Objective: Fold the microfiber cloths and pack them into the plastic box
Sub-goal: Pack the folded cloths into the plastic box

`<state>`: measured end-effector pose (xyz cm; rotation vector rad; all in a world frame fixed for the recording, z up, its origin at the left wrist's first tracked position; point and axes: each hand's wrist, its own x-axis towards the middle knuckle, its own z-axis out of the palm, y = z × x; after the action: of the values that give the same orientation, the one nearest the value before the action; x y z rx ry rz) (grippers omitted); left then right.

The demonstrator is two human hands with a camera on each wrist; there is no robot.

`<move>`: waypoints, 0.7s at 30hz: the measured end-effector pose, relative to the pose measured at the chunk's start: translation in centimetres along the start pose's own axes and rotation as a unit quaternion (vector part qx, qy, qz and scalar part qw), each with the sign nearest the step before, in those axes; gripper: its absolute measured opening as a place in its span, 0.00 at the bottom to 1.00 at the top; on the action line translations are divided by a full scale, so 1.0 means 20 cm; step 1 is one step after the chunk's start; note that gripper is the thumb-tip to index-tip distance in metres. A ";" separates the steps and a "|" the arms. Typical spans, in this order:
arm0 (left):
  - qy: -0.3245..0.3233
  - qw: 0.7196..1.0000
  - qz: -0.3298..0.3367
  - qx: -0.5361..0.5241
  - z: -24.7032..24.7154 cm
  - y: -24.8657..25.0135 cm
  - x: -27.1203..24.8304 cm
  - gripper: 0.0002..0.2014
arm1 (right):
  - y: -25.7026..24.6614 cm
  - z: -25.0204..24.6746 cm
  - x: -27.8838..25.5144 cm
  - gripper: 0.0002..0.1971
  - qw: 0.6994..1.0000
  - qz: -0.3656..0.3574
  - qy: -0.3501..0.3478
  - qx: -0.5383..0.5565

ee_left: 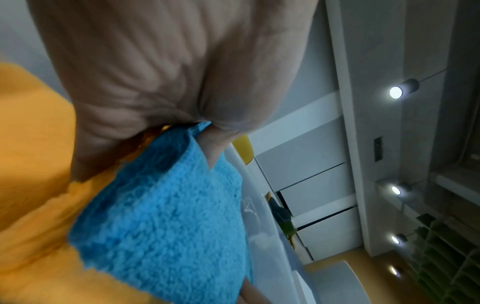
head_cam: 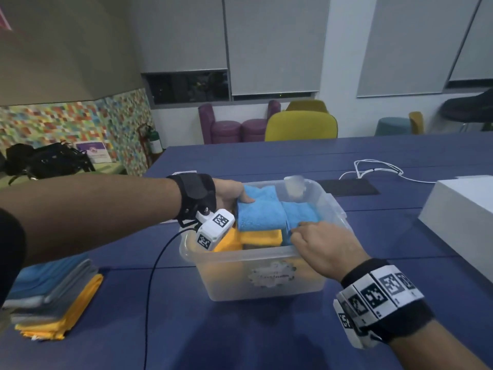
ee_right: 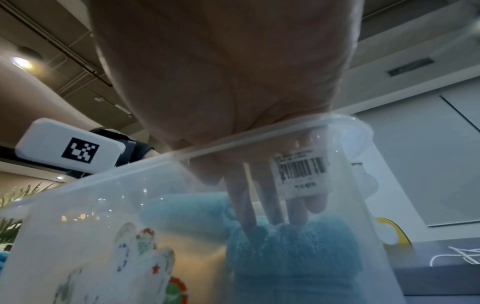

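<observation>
A clear plastic box [head_cam: 266, 279] stands on the blue table, with folded yellow cloths [head_cam: 261, 237] low inside it. Over them lies a folded blue cloth [head_cam: 260, 212], and my left hand [head_cam: 240, 197] grips its left end, thumb on top. In the left wrist view the thumb [ee_left: 210, 148] pinches that blue cloth [ee_left: 161, 216] beside a yellow cloth [ee_left: 31, 164]. A second blue cloth [head_cam: 301, 213] sits at the box's right side. My right hand [head_cam: 301, 231] reaches over the near rim. Through the box wall [ee_right: 78, 216], its straight fingers [ee_right: 270, 205] press into this cloth [ee_right: 293, 246].
A stack of flat blue, grey and yellow cloths [head_cam: 53, 297] lies at the table's near left. A white box [head_cam: 458, 217] stands at the right, with a white cable [head_cam: 373, 168] and a black mat [head_cam: 346, 186] behind the plastic box. Chairs line the far edge.
</observation>
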<state>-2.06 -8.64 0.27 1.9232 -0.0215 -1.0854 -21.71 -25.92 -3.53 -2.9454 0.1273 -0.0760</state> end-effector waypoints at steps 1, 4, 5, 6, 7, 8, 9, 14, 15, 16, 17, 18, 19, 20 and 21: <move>-0.007 1.000 -0.015 0.011 0.01 -0.01 0.04 0.18 | 0.00 0.01 0.00 0.22 1.000 0.003 0.004 0.001; -0.011 0.998 -0.044 0.035 0.05 -0.05 0.14 0.20 | 0.01 0.03 0.01 0.26 1.000 -0.004 0.017 0.000; -0.010 0.998 -0.051 0.028 0.05 -0.06 0.17 0.21 | 0.01 0.03 0.01 0.26 1.000 -0.010 0.018 -0.005; -0.008 0.998 -0.059 0.019 0.06 -0.07 0.19 0.21 | 0.01 0.03 0.01 0.25 1.000 -0.016 0.018 -0.010; -0.003 0.998 -0.061 0.012 0.07 -0.08 0.19 0.19 | 0.01 0.04 0.01 0.25 1.000 -0.020 0.022 -0.011; 0.003 0.998 -0.064 0.012 0.08 -0.09 0.20 0.18 | 0.02 0.04 0.01 0.24 0.999 -0.023 0.026 -0.010; 0.009 0.998 -0.063 0.021 0.08 -0.09 0.21 0.17 | 0.02 0.05 0.01 0.23 0.999 -0.023 0.031 -0.010; 0.052 0.989 -0.045 0.134 0.09 -0.03 0.21 0.28 | 0.03 0.05 0.02 0.23 0.998 -0.030 0.044 -0.020; 0.076 0.984 -0.024 0.157 0.10 0.00 0.18 0.27 | 0.03 0.05 0.02 0.24 0.998 -0.031 0.045 -0.019; 0.094 0.979 -0.005 0.182 0.12 0.03 0.11 0.26 | 0.03 0.06 0.02 0.25 0.998 -0.033 0.048 -0.017; 0.104 0.971 0.012 0.216 0.13 0.07 0.06 0.29 | 0.03 0.05 0.02 0.25 0.998 -0.035 0.052 -0.017; 0.111 0.956 0.025 0.270 0.13 0.10 0.00 0.32 | 0.03 0.05 0.01 0.26 0.998 -0.037 0.054 -0.021; 0.122 0.933 0.042 0.336 0.14 0.12 -0.05 0.34 | 0.02 0.05 0.01 0.25 0.997 -0.040 0.055 -0.028; 0.140 0.904 0.067 0.397 0.16 0.14 -0.10 0.35 | 0.02 0.05 0.01 0.24 0.997 -0.043 0.057 -0.034; 0.152 0.881 0.099 0.437 0.16 0.16 -0.13 0.35 | 0.02 0.05 0.01 0.23 0.996 -0.045 0.059 -0.038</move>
<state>-4.65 -11.73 3.49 2.7993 -0.6142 -0.6495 -21.56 -26.13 -4.50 -3.0219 0.0150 -0.2649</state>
